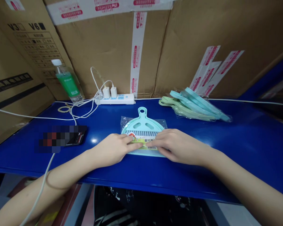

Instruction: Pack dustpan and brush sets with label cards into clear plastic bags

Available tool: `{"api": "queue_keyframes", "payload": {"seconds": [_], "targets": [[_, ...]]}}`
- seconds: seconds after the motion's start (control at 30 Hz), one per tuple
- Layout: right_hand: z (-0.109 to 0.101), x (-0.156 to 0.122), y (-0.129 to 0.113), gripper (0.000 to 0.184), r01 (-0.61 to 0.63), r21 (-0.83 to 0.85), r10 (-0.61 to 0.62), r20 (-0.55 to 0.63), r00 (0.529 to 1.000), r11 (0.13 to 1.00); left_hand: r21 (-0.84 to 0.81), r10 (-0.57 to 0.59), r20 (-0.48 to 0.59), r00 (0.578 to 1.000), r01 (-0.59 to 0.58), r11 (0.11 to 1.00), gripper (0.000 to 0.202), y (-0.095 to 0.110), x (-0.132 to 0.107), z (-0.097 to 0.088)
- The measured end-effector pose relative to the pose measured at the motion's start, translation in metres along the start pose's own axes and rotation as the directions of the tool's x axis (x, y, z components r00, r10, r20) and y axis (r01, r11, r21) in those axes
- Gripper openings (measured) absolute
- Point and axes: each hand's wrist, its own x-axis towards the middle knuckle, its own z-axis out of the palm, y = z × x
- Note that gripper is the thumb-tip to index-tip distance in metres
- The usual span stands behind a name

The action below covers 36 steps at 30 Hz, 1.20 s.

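A light-blue dustpan and brush set [142,121] lies flat on the blue table in front of me, its handle loop pointing away. Clear plastic wrap [125,121] shows around it, and the grey-blue brush bristles run across its middle. Over the bristles is a printed label [141,138] in white and yellow. My left hand [114,149] rests on the label's left part, index finger stretched toward the centre. From the other side my right hand [179,146] touches the label's right part, fingers extended. Both hands partly cover the dustpan and label.
Several wrapped light-blue and green dustpan sets [195,105] are piled at the back right. Behind stand a white power strip [118,99] with chargers and a tilted water bottle [68,82]. A phone [77,137] lies left, near loose white cables [85,108]. Cardboard boxes [108,50] wall the back.
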Motion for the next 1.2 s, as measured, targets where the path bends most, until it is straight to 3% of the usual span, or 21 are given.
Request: {"api": "queue_keyframes", "payload": {"seconds": [0.27, 1.2], "targets": [[-0.0004, -0.0006, -0.0012, 0.038, -0.053, 0.064, 0.054, -0.004, 0.999, 0.997, -0.008, 0.000, -0.005, 1.000, 0.000, 1.000, 0.045, 0.0001, -0.0002, -0.0005], [-0.0010, -0.0009, -0.0010, 0.037, -0.044, 0.052, 0.044, 0.003, 0.999, 0.998, -0.017, 0.013, -0.032, 0.999, -0.013, 1.000, 0.042, -0.0003, -0.0005, -0.0001]]}}
